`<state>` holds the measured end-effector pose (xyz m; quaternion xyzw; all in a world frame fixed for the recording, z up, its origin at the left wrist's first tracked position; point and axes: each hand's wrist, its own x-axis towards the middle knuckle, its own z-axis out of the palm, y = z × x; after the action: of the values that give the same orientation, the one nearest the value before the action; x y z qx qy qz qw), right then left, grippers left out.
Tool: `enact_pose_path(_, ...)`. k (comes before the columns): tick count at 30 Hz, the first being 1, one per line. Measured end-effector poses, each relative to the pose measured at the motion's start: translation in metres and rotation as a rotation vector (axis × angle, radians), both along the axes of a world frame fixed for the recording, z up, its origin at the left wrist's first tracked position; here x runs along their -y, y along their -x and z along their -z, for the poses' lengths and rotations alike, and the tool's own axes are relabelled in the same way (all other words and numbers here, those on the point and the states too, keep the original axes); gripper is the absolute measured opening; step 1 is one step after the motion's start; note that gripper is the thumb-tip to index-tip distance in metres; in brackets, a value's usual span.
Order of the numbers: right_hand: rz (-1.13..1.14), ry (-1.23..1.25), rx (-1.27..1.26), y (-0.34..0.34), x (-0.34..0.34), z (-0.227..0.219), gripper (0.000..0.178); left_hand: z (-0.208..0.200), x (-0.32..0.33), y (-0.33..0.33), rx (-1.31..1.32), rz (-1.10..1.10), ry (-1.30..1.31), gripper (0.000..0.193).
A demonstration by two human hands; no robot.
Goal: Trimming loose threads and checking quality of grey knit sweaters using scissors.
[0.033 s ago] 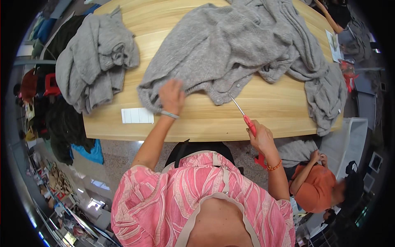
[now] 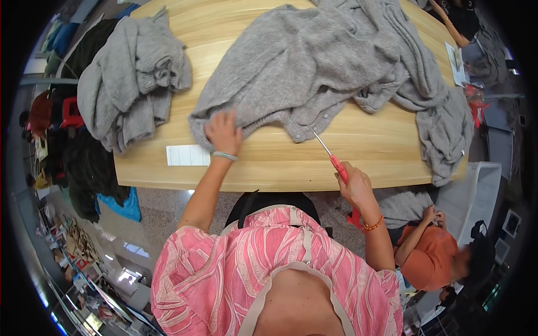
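Note:
A grey knitted cardigan (image 2: 263, 73) lies bunched across the table, with small buttons along its near edge. My left hand (image 2: 223, 133) rests on the cardigan's left lower edge, fingers spread and slightly blurred. In my right hand (image 2: 356, 186) is a red-handled tool with a thin metal shaft (image 2: 325, 147). Its tip touches the buttoned edge of the cardigan; the shape of the tip is too small to make out.
Another grey knit garment (image 2: 131, 78) is heaped on the table's left side. A white paper slip (image 2: 188, 155) lies by my left wrist. A person in orange (image 2: 426, 255) sits at the right, beside a white bin (image 2: 476, 190). Another person's arm (image 2: 451, 25) shows at far right.
My left hand has shifted a little to the left along the cardigan's edge, its fingers now more spread. The right hand and its tool have barely moved.

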<state>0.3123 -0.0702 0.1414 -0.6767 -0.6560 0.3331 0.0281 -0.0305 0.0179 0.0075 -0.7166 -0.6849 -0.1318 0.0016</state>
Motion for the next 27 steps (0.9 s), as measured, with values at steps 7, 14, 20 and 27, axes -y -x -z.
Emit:
enact_pose_path(7, -0.115, 0.019, 0.027, 0.040, -0.014, 0.001, 0.020, -0.019, 0.060, 0.046, 0.325, -0.035, 0.660, 0.038)
enact_pose_path(14, -0.160, -0.021, 0.057, 0.080, 0.001, 0.010, 0.016, 0.001, -0.007, 0.080, 0.017, -0.009, -0.305, 0.051)
enact_pose_path(20, -0.175, -0.065, -0.029, 0.086, -0.006, 0.003, 0.021, 0.046, -0.060, 0.097, 0.699, 0.003, 0.257, 0.034)
enact_pose_path(27, -0.144, -0.053, 0.002, 0.207, -0.062, 0.005, 0.020, 0.073, -0.084, 0.131, 2.079, -0.281, 0.691, 0.023)
